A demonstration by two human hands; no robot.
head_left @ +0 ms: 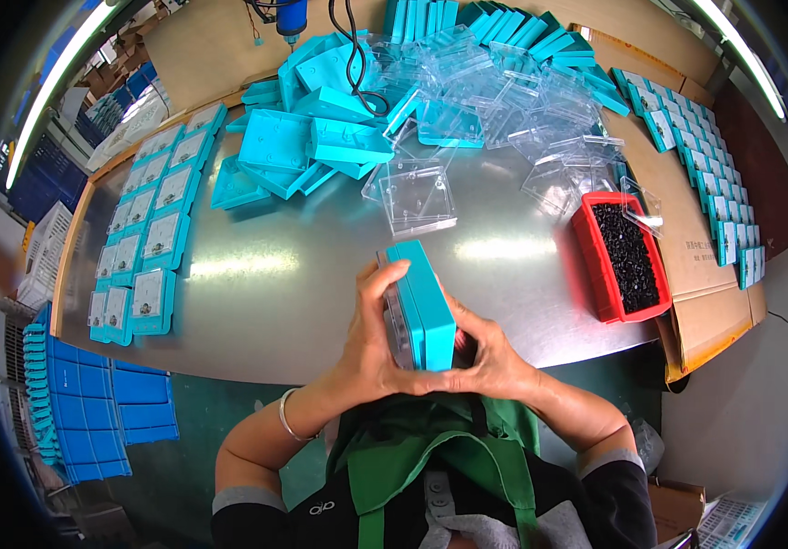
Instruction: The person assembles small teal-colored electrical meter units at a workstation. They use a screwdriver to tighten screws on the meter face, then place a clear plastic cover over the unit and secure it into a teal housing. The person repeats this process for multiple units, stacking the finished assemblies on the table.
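Between both hands, near the table's front edge, a turquoise plastic box [423,306] is held up on edge. A clear plastic cover [400,322] shows along its left side. My left hand [371,339] grips that side, its thumb near the top and its fingers mostly behind the box. From the right, my right hand [493,359] wraps the other side and the lower end, with part of its fingers hidden by the box. Closest beyond the hands lies a loose clear cover [415,197] on the metal tabletop.
Turquoise box shells [275,142] and clear covers [550,119] are heaped at the back. A red bin [586,240] of small black parts stands at right beside cardboard [701,297]. Assembled boxes [167,235] line the left; more [728,242] stand far right. A blue tool [291,18] hangs above.
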